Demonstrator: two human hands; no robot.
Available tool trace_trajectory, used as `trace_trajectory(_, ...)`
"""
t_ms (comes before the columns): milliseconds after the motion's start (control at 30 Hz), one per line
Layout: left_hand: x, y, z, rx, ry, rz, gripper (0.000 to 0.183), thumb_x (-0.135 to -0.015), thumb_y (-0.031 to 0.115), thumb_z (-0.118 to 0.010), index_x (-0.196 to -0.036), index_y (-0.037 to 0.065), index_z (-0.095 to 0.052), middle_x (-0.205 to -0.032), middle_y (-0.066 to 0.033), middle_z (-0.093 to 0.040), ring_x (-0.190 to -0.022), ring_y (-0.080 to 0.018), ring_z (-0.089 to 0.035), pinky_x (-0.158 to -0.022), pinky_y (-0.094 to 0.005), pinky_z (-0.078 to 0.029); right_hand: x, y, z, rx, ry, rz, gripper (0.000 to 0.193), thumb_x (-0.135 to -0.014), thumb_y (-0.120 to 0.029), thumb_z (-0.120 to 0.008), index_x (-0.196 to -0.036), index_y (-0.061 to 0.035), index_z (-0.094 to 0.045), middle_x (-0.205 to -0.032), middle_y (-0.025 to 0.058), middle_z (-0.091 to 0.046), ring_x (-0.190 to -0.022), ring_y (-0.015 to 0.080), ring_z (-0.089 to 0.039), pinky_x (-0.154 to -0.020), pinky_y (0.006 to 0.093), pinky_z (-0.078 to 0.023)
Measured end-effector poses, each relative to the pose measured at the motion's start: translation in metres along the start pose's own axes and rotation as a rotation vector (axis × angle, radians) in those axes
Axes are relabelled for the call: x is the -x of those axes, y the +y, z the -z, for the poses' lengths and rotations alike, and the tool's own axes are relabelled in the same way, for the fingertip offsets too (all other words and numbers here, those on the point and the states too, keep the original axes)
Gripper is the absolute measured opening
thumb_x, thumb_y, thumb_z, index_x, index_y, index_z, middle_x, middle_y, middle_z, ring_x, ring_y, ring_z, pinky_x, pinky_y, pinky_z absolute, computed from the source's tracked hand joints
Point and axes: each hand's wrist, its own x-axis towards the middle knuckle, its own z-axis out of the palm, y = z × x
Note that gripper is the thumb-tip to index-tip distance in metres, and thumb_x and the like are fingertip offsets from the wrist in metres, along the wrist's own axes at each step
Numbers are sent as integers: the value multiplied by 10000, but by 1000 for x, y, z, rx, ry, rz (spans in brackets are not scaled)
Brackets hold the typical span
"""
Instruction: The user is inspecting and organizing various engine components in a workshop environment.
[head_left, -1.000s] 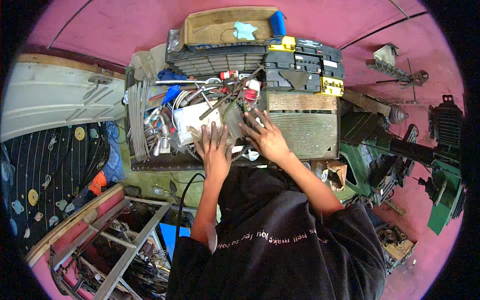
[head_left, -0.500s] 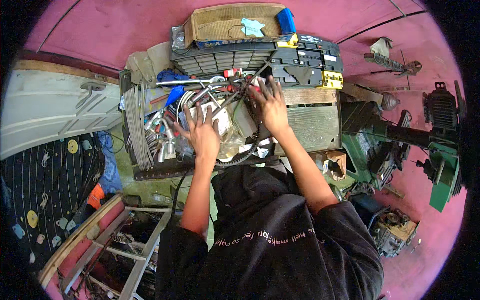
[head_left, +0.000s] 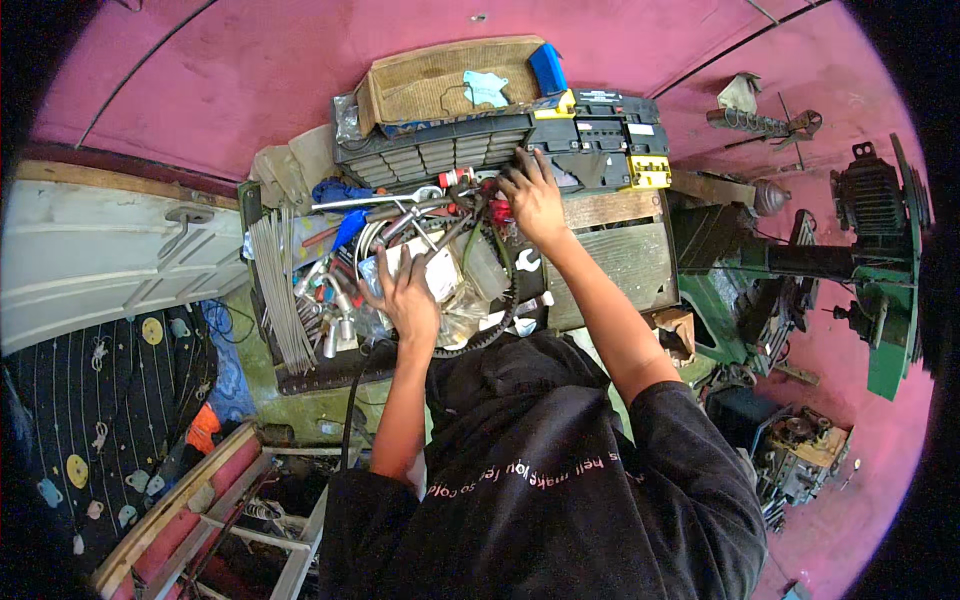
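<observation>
Left hand (head_left: 408,297) is loose and spread at the white packet (head_left: 442,272), near the tabletop's (head_left: 300,382) front edge. Right hand (head_left: 533,200) is by the red piece (head_left: 500,211) farther back; I can't tell its hold. Boards (head_left: 612,262) line the right edge.

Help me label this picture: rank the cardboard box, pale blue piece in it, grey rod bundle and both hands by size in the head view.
1. Cardboard box
2. Grey rod bundle
3. Left hand and right hand: too alike to rank
4. Pale blue piece

black shirt (head_left: 550,510): showing pale upside-down lettering across back | black battery (head_left: 602,98): bearing white print, too small to read
</observation>
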Motion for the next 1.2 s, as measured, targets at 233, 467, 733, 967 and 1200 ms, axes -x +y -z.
trace_trajectory(233, 5, 3, 10, 3, 33, 53, 283, -963, 110, -636, -1193, 156, -795, -1245, -9, -781, -1498, -264, -426, -1170, -689, -148, 23, 9, -2, -25, 35, 109, 293, -921, -172, -589, -1155, -102, -751, -1192, 110, -708, -1336, 334, -548, -1308, 558, -225)
trace_trajectory(467, 1, 8, 21, 42, 37, 47, 269, -928, 77, -642, -1133, 143, -803, -1124, -43, -792, -1338, -274, -522, -1113, -611, -237, 37, 2, 12, 64, -145, 141, 322, -948, -159, -544, -1191, -44, -720, -1085, 140, -699, -1283, 344, -557, -1306, 616, -178)
trace_trajectory(733, -7, 13, 21, -71, -93, 63, 350, -838, 25, -649, -1149, 92, -797, -1217, -132, -722, -1311, -352, -522, -1114, -690, -254, 38, 6, 2, -23, -198, 108, 232, -917, -136, -564, -996, -29, -754, -973, 151, -711, -1205, 356, -592, -1266, 704, -168)
trace_trajectory(967, -6, 9, 23, -76, -67, 7, 365, -861, 24, -620, -1180, 93, -784, -1215, -115, -729, -1320, -337, -513, -1110, -627, -260, 27, 15, 14, -278, -2, 87, 190, -858, -106, -563, -852, -41, -742, -840, 157, -712, -1102, 353, -644, -1244, 736, -155)
trace_trajectory(1200, 4, 6, 33, 0, -62, 42, 395, -812, 12, -654, -1179, 91, -777, -1181, -133, -745, -1303, -323, -533, -1112, -588, -273, 6, 14, 59, -152, -208, 147, 159, -844, -128, -684, -951, -128, -801, -949, 107, -721, -1179, 320, -595, -1245, 702, -176)
